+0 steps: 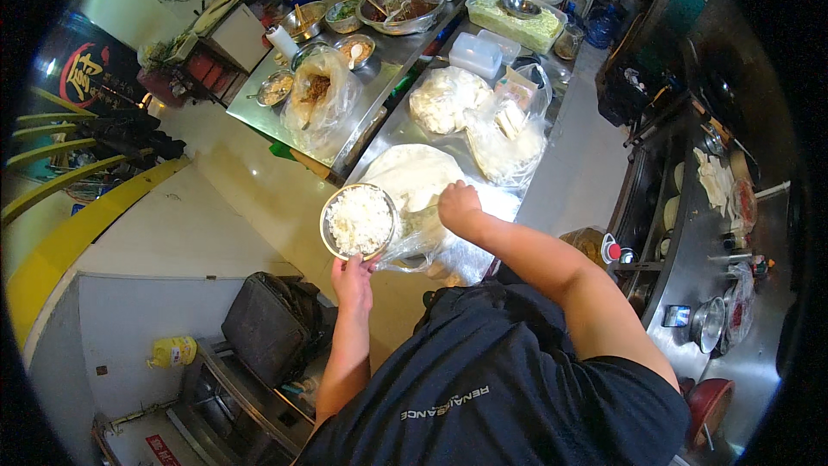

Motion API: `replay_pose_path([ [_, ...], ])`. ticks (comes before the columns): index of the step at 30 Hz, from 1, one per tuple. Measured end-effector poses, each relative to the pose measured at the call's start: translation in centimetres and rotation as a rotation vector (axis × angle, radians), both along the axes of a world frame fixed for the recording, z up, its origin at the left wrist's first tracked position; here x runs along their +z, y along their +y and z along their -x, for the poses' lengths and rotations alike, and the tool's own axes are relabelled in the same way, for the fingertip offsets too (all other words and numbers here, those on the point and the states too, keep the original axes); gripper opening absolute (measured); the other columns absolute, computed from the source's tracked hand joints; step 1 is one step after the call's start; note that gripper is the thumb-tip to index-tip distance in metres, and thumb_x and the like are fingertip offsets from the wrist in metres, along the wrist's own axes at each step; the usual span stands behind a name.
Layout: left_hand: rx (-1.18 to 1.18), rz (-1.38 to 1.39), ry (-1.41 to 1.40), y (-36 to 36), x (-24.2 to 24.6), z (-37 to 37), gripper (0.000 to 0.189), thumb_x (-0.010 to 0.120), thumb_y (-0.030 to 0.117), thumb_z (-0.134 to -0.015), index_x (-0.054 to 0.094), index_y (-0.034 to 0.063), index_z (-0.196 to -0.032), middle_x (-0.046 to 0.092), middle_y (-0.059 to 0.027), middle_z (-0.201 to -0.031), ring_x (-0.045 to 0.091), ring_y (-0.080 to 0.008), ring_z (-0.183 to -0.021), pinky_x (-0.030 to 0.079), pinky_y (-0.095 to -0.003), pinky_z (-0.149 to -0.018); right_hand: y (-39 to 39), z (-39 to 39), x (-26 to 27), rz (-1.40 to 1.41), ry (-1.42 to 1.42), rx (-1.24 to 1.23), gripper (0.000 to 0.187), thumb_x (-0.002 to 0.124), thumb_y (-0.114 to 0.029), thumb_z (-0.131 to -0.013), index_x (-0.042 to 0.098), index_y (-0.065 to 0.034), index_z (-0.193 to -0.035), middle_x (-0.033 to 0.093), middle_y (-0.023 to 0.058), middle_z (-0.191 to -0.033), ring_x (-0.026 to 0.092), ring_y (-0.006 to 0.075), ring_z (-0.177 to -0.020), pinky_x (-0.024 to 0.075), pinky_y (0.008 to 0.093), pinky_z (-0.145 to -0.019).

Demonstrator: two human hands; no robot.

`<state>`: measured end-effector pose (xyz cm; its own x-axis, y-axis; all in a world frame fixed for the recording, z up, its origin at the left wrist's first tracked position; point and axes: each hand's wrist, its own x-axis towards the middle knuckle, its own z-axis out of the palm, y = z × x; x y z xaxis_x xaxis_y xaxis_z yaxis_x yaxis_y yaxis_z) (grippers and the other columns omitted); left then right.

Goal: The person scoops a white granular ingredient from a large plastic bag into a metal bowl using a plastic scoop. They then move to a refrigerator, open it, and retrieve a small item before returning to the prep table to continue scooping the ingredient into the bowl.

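Observation:
My left hand (353,278) grips the near rim of a round metal bowl (323,233) from below. White cooked rice (359,220) fills the bowl, which is raised at the left edge of the steel table. My right hand (459,207) is curled at the right edge of a pale, round flatbread or dough sheet (414,168). Its fingertips are hidden, so whether they pinch something I cannot tell. Below the sheet, a crumpled clear plastic bag (414,249) spreads between my hands towards the table's near end.
Beyond the sheet lie bagged pale wrappers or dough (449,100) and another filled bag (508,149). Farther off stand plastic containers (475,55) and a tub of shredded cabbage (488,19). On the left counter are a bag of brown filling (317,90) and a large sauce bowl (401,3).

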<state>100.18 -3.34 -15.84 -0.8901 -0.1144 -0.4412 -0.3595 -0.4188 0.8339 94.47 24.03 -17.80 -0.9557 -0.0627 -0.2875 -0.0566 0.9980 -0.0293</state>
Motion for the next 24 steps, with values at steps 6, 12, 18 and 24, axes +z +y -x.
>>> replay_pose_path([
  [6, -0.134, 0.035, -0.049, 0.0, 0.0, 0.5, 0.019, 0.054, 0.002, -0.094, 0.053, 0.0012, -0.113, 0.068, -0.0162, -0.107, 0.073, -0.0300, -0.084, 0.050, -0.0361, -0.070, 1.7, 2.1, -1.2, 0.100, 0.059, -0.096, 0.024, 0.053, -0.014, -0.093, 0.074, -0.0057, -0.101, 0.075, 0.0146, -0.099, 0.074, 0.0304, -0.092, 0.0595, 0.0427, -0.076],
  [12, -0.249, 0.062, -0.192, 3.0, -3.4, 3.5, 0.017, 0.052, 0.001, -0.093, 0.053, 0.0012, -0.110, 0.069, -0.0172, -0.104, 0.073, -0.0297, -0.078, 0.053, -0.0363, -0.069, 4.3, 0.8, -1.3, 0.101, 0.128, -0.056, 0.023, 0.051, -0.015, -0.095, 0.072, -0.0081, -0.101, 0.074, 0.0156, -0.101, 0.073, 0.0339, -0.093, 0.0585, 0.0461, -0.074],
  [18, -0.349, 0.144, -0.185, 5.5, -6.4, 5.9, 0.013, 0.053, 0.002, -0.094, 0.052, 0.0041, -0.107, 0.069, -0.0184, -0.104, 0.074, -0.0307, -0.084, 0.056, -0.0386, -0.068, 4.6, -2.7, -1.6, 0.183, 0.091, -0.148, 0.024, 0.055, -0.016, -0.093, 0.071, -0.0083, -0.109, 0.066, 0.0166, -0.115, 0.071, 0.0332, -0.100, 0.0582, 0.0439, -0.081],
  [24, -0.484, 0.471, -0.269, 5.0, -5.4, 6.2, 0.016, 0.063, 0.015, -0.097, 0.055, 0.0031, -0.104, 0.071, -0.0137, -0.091, 0.074, -0.0262, -0.072, 0.055, -0.0360, -0.054, 6.6, -7.5, 0.0, 0.421, 0.396, -0.127, 0.017, 0.067, -0.021, -0.087, 0.071, -0.0073, -0.098, 0.065, 0.0122, -0.103, 0.064, 0.0348, -0.100, 0.0538, 0.0498, -0.085],
])
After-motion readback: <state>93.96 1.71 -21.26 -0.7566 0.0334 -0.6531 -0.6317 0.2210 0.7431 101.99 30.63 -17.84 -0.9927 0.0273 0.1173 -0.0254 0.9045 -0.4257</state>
